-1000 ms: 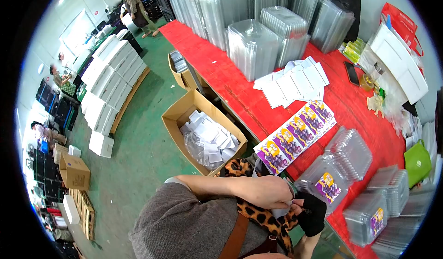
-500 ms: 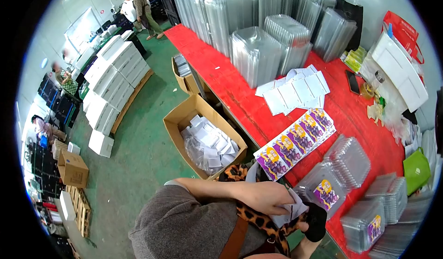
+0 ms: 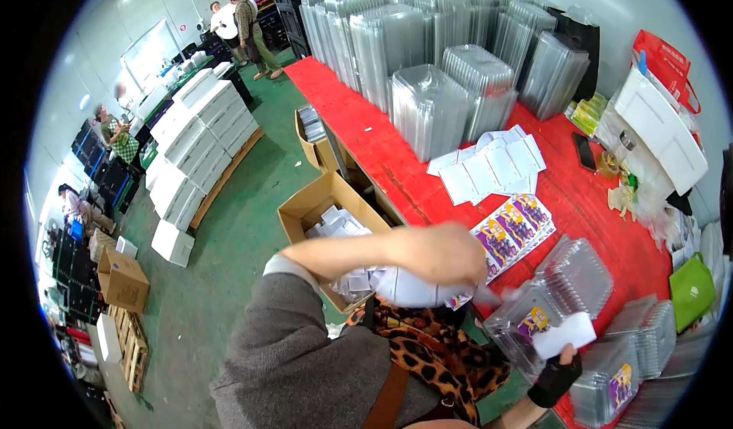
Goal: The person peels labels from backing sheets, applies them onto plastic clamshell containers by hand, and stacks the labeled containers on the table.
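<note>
Worktop (image 3: 592, 207), one, red: its near long edge faces the person.

Tall stacks of clear containers (image 3: 431, 112): on the worktop toward the far end; nested and stood on edge, presumably to save room.

Carton (image 3: 357, 203), one, open: on the floor by the near long edge, white paper pieces inside, apparently sited within arm's reach.

Open clear containers (image 3: 553, 295), one nested set: at the near long edge, lids tipped back; a purple fruit label (image 3: 532, 323) shows on the front one, which seems turned so that face is easy to get at.

Label sheets (image 3: 511, 230), purple and yellow: at the near long edge beside the set, likely for a short reach.

White cards (image 3: 492, 165): overlapping, between label sheets and tall stacks.

Left hand (image 3: 450, 255), bare: blurred, across the near end of the label sheets; grip cannot be told.

Right hand (image 3: 557, 372), black fingerless glove: pinching a white slip (image 3: 563, 336) by one edge, leaving most of it free in front of the open set.
</note>
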`<action>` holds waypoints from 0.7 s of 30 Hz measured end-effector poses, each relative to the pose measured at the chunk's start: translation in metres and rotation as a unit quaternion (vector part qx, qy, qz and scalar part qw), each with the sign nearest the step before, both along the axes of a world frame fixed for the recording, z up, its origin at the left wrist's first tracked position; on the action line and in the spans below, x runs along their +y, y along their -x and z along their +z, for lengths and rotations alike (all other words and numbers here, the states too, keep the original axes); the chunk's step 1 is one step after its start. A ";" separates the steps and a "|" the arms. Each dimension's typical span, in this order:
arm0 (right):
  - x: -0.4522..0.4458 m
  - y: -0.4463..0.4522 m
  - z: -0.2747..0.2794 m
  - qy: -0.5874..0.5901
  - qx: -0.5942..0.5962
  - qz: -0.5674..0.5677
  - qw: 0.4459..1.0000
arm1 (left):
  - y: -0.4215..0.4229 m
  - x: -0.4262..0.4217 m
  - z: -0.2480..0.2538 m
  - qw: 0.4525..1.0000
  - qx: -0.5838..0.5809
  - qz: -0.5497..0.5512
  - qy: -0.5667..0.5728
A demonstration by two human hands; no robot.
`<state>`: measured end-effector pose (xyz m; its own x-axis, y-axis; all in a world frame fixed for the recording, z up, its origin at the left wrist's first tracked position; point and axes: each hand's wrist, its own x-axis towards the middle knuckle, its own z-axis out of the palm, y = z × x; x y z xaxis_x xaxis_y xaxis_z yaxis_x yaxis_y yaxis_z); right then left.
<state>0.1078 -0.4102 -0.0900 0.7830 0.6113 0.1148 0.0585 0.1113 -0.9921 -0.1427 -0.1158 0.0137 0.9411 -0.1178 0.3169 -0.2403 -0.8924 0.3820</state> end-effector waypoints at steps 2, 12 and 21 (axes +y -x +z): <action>-0.012 -0.015 -0.004 0.003 -0.001 -0.037 0.999 | -0.019 0.018 0.030 0.973 0.140 0.154 -0.101; -0.024 0.014 -0.012 0.039 -0.002 -0.046 0.998 | -0.168 0.185 -0.030 0.866 -0.059 0.329 -0.371; -0.042 0.009 -0.021 0.047 -0.004 -0.066 0.997 | -0.170 0.005 -0.069 0.998 0.025 -0.049 -0.019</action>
<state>0.0985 -0.4525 -0.1113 0.8565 0.5115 0.0685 0.0741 0.0094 -0.9972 0.0273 -0.1113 -0.0552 0.9388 -0.2216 0.2637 -0.3091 -0.8798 0.3612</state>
